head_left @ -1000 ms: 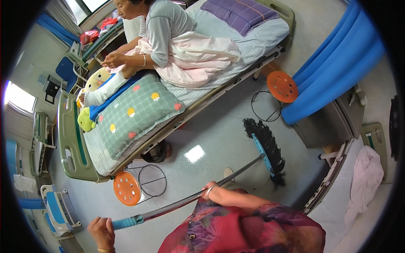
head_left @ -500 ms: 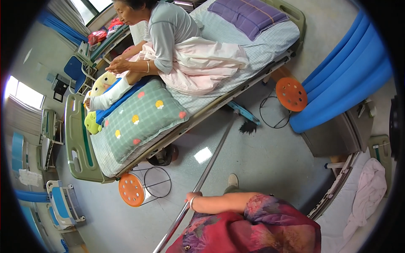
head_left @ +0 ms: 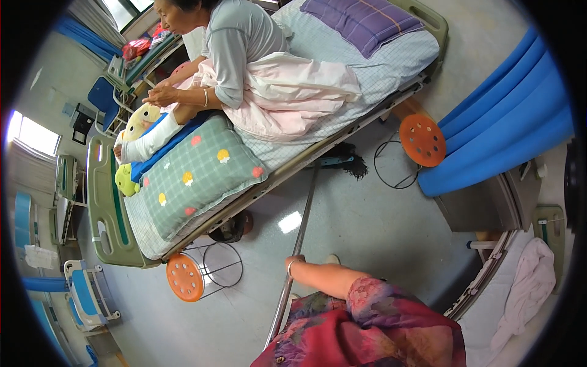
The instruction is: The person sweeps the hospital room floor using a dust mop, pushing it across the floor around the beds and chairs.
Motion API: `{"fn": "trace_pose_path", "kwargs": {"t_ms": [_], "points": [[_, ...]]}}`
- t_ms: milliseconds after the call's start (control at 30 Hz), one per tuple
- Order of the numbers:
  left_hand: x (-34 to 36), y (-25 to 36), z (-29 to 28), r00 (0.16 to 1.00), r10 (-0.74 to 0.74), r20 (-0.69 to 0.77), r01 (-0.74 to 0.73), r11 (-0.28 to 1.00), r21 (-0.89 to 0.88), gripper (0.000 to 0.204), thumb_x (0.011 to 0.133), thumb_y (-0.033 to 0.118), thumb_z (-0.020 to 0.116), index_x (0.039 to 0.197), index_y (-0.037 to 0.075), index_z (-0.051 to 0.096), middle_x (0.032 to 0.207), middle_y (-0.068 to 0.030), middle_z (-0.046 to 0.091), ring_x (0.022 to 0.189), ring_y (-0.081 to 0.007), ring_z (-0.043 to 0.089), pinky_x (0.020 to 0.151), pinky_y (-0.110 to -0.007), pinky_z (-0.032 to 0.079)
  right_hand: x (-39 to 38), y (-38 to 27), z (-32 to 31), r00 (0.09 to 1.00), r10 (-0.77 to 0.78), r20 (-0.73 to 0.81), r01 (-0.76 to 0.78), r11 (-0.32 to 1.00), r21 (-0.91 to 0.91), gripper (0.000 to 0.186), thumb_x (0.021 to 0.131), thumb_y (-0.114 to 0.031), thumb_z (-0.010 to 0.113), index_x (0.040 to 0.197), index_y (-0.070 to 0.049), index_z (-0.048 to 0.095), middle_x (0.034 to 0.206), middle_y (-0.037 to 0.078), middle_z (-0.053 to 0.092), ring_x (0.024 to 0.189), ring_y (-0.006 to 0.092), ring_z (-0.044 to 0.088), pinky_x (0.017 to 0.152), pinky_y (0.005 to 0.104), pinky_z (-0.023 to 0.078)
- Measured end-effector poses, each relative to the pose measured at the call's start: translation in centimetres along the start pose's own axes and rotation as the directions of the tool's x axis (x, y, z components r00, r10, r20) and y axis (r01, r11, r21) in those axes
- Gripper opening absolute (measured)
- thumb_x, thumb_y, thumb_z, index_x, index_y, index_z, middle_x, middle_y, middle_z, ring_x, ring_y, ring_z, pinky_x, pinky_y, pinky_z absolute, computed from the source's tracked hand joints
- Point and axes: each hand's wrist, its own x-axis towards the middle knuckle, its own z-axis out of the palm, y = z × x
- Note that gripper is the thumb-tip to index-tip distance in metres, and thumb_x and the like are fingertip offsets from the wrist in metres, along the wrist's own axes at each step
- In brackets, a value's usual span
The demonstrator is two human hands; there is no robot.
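My right hand, with a bracelet at the wrist, is wrapped around the long metal handle of a mop. The handle slants from the lower edge up to the bed. At its far end the mop's turquoise head with dark strands lies on the floor at the bed's near side, partly under the frame. My left hand does not show. The tip of a light shoe peeks out just beyond my right forearm.
A person with a white-wrapped leg sits on the bed, beside a green checked pillow. Orange stools stand near the bed. A blue curtain hangs over a grey cabinet on the right. Another bed lies lower right.
The mop head has swung left and farther under the bed's edge. My right hand has moved up and to the right with the handle, which now stands steeper.
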Motion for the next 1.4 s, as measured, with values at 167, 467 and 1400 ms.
{"fn": "trace_pose_path", "kwargs": {"t_ms": [167,467,1400], "points": [[2.6,1.7,1.5,0.999,-0.044,0.013,0.046,0.980,-0.195,0.036,0.060,0.031,0.059,0.079,0.003,0.050,0.064,-0.0147,0.051,0.059,-0.0218,0.051,0.055,-0.032,0.039,1.4,-0.5,-5.9,0.995,0.004,-0.100,-0.027,0.974,-0.227,0.052,0.053,-0.044,0.063,0.091,-0.010,0.054,0.090,0.002,0.055,0.076,0.0163,0.054,0.055,0.0279,0.042],[12.1,6.4,8.1,0.997,0.054,0.048,-0.032,0.925,-0.377,0.034,0.055,0.030,0.064,0.067,0.001,0.051,0.056,-0.0109,0.049,0.052,-0.0174,0.048,0.050,-0.030,0.037,4.0,4.5,-12.3,0.804,0.388,-0.452,0.210,0.526,0.824,0.033,0.067,-0.008,0.048,0.096,0.000,0.036,0.097,0.020,0.047,0.087,0.0325,0.049,0.073,0.0381,0.041],[0.2,-13.1,-3.2,0.975,0.194,-0.109,-0.208,0.970,-0.127,0.029,0.062,0.027,0.060,0.081,0.005,0.055,0.060,-0.0150,0.054,0.057,-0.0281,0.053,0.052,-0.034,0.041,-3.7,0.0,10.6,0.974,0.091,-0.207,0.180,0.242,0.953,0.040,0.061,-0.006,0.047,0.096,0.002,0.030,0.074,0.019,0.051,0.053,0.0277,0.053,0.041,0.0356,0.043]]}}
